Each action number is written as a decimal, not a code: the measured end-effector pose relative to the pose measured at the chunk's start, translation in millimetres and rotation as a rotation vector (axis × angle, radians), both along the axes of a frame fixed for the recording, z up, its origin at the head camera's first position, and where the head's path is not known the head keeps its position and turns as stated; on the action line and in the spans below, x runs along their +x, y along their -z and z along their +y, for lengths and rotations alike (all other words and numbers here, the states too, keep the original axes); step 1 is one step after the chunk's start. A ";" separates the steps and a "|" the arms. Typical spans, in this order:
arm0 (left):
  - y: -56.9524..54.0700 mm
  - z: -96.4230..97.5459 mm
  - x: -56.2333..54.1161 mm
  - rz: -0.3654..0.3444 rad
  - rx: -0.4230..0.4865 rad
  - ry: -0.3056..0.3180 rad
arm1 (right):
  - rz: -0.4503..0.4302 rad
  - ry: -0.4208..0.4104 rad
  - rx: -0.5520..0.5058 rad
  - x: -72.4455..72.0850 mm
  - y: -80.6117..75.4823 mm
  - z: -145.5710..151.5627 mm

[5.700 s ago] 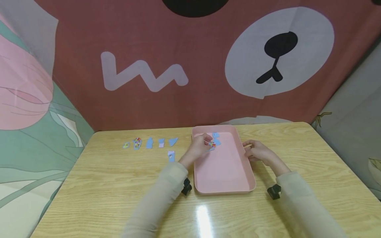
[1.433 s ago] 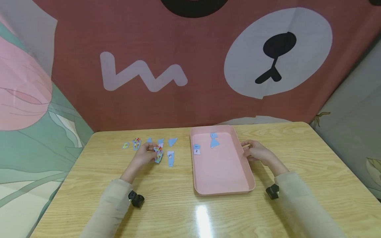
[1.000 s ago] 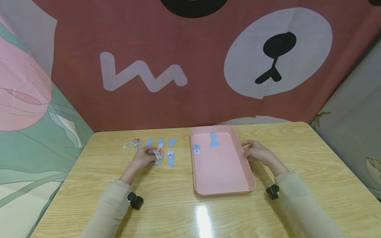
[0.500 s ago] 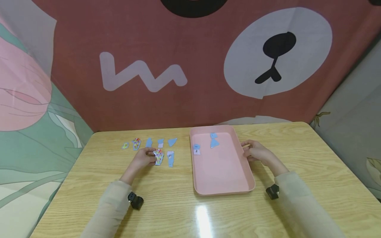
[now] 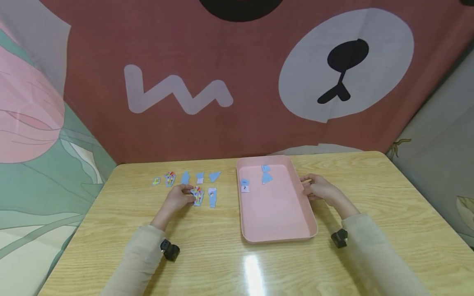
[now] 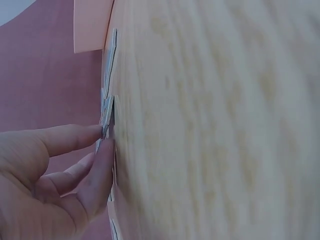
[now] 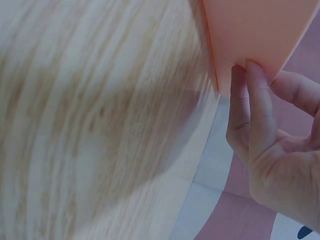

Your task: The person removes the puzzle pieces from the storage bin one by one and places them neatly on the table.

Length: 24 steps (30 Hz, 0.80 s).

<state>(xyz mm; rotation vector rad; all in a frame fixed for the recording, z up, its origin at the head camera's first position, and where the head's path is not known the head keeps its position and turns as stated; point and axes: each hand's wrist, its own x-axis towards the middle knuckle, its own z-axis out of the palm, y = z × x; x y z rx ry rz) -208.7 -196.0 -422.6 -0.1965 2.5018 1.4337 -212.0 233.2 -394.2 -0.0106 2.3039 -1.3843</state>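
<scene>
My left hand [image 5: 179, 197] pinches a multicoloured jigsaw piece [image 5: 197, 196] between thumb and finger, low at the table. In the left wrist view its thin edge [image 6: 107, 112] shows, tilted slightly off the wood. Just right of it lies a blue piece with a pale top [image 5: 212, 197]. My right hand [image 5: 320, 190] rests its fingertips on the outer right wall of a pink tray [image 5: 305, 205]; the right wrist view shows fingertips [image 7: 255, 70] pressed to that wall. Inside the tray are a blue triangular piece [image 5: 266, 178], a small blue piece [image 5: 266, 168] and blue-and-white bits [image 5: 245, 186] by the left wall.
A row of pieces lies behind my left hand: a yellow-green one [image 5: 156, 181], a multicoloured one [image 5: 170, 179], a blue one [image 5: 185, 177], a blue-and-pink one [image 5: 200, 177] and a blue triangle [image 5: 214, 176]. The wooden table [image 5: 207, 255] meets a bear-print cloth [image 5: 177, 135] behind.
My left hand has moved left from inside the tray to the table with the multicoloured piece. Over the last second that piece has come down flatter. My right hand stays at the tray.
</scene>
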 end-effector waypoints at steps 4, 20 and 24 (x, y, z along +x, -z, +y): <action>-1.5 1.0 1.0 0.008 -0.027 -0.002 | -0.004 0.007 0.009 -0.5 -0.3 -0.1; -22.8 31.1 -5.4 0.199 -0.148 0.147 | 0.000 0.007 0.010 -2.0 0.8 1.0; -27.9 50.4 -7.9 0.230 -0.126 0.185 | -0.001 0.008 0.007 -2.1 1.6 0.9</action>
